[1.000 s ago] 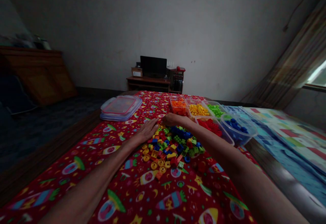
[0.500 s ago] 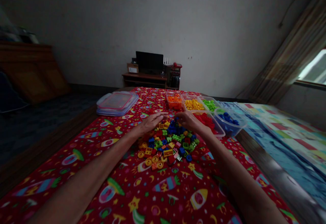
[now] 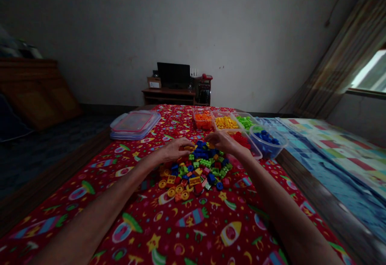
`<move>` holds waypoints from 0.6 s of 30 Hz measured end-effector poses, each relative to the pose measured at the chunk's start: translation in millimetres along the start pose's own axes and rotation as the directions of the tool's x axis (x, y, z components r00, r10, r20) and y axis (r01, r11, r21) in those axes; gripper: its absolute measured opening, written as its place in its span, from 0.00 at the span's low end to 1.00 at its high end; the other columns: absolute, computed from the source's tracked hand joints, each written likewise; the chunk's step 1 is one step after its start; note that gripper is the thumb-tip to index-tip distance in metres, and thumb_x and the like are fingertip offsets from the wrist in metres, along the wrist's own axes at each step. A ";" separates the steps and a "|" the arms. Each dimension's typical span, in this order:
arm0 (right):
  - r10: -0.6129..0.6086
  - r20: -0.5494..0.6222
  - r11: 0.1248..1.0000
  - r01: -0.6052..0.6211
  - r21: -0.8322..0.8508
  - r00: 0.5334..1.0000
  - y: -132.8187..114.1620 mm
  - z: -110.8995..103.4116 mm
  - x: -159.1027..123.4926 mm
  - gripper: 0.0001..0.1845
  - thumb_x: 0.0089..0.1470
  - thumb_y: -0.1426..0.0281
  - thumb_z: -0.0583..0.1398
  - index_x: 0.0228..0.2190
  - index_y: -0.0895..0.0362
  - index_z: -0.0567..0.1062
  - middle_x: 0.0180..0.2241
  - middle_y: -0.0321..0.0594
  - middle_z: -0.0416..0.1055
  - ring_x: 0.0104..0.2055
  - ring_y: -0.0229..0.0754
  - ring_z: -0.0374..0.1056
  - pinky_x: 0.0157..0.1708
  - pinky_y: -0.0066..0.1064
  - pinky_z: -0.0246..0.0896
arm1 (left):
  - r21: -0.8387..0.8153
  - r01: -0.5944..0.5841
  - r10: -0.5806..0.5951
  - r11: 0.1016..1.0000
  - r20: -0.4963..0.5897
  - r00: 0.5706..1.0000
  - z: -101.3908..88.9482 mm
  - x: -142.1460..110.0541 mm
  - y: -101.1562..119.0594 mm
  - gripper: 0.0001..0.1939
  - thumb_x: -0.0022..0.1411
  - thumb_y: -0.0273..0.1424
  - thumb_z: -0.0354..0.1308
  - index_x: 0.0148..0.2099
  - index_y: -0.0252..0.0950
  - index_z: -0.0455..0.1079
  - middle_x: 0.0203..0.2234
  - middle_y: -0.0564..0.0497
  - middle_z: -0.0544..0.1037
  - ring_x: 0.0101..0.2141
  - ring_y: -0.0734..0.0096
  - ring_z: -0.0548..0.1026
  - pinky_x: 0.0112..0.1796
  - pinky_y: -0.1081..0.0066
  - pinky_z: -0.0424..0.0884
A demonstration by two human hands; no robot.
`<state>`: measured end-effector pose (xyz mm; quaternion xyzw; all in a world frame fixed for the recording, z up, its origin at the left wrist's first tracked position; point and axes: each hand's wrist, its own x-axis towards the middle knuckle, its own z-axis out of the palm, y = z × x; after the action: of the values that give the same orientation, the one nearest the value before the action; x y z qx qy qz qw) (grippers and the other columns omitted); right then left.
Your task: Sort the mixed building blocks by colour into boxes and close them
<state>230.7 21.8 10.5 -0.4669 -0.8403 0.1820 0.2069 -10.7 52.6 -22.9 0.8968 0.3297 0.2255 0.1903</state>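
A mixed heap of toy building bricks (image 3: 199,172) lies on the red patterned tablecloth (image 3: 169,233), with yellow wheel-like rings at its near edge. My left hand (image 3: 175,149) is at the heap's far left, fingers closed around a yellow brick (image 3: 189,148). Over the far right of the heap, my right hand (image 3: 222,139) has its fingers curled downward. Yellow shows just below those fingertips, but what they grip is partly hidden. Blue bricks (image 3: 201,150) lie between the two hands.
Clear tubs hold orange bricks (image 3: 203,118), yellow bricks (image 3: 226,122), green bricks (image 3: 245,122), red bricks (image 3: 241,138) and blue bricks (image 3: 265,137), behind and right of my right hand. Stacked lids (image 3: 134,124) lie at the far left. A bed (image 3: 325,156) adjoins the table's right side.
My left hand has lowered, and its outstretched fingers have closed at a yellow brick. My right hand stays over the heap, fingers still curled. The view has shifted slightly.
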 end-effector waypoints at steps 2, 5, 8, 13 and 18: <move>-0.012 0.015 0.999 0.013 -0.037 1.000 -2.1 0.0 -0.6 0.25 0.37 0.85 0.52 0.38 0.62 0.77 0.31 0.40 0.74 0.30 0.35 0.65 0.29 0.24 0.55 | 0.043 -0.066 0.066 0.997 -0.006 0.998 2.8 1.0 -1.5 0.16 0.57 0.37 0.54 0.44 0.35 0.73 0.40 0.46 0.77 0.42 0.66 0.73 0.45 0.68 0.68; -0.040 -0.003 0.995 0.039 -0.093 0.999 -5.6 2.1 -1.6 0.20 0.40 0.84 0.52 0.35 0.61 0.77 0.29 0.40 0.73 0.28 0.34 0.63 0.28 0.24 0.52 | 0.081 -0.092 0.093 0.992 -0.009 0.996 4.0 2.0 -3.9 0.13 0.58 0.36 0.53 0.39 0.36 0.74 0.37 0.47 0.77 0.39 0.67 0.74 0.42 0.69 0.69; -0.095 -0.048 0.980 0.085 -0.180 0.994 -8.9 6.0 -2.3 0.14 0.43 0.84 0.52 0.29 0.61 0.75 0.25 0.38 0.70 0.25 0.33 0.58 0.25 0.24 0.47 | 0.109 -0.071 0.079 0.991 -0.070 0.994 4.0 3.0 -0.6 0.11 0.60 0.36 0.52 0.36 0.37 0.74 0.35 0.49 0.76 0.37 0.68 0.74 0.41 0.70 0.69; -0.128 -0.086 0.959 0.102 -0.263 0.988 -11.4 11.5 -2.4 0.12 0.45 0.83 0.53 0.26 0.61 0.73 0.21 0.36 0.66 0.22 0.32 0.52 0.24 0.26 0.42 | 0.209 -0.129 0.153 0.969 -0.104 0.983 15.6 2.6 11.3 0.12 0.58 0.38 0.58 0.40 0.37 0.73 0.38 0.48 0.74 0.41 0.65 0.72 0.44 0.67 0.68; -0.055 -0.173 0.949 -0.002 -0.315 0.983 -3.4 8.2 -3.6 0.13 0.47 0.81 0.52 0.29 0.60 0.76 0.22 0.39 0.68 0.23 0.33 0.54 0.25 0.28 0.41 | 0.285 -0.132 0.170 0.949 -0.114 0.979 21.7 -0.1 14.2 0.12 0.56 0.34 0.59 0.43 0.36 0.71 0.41 0.47 0.74 0.42 0.63 0.71 0.46 0.65 0.66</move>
<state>225.7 16.1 4.6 -0.4971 -0.8426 0.0006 0.2073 7.9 38.3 -33.9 0.9196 0.3005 0.2522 0.0224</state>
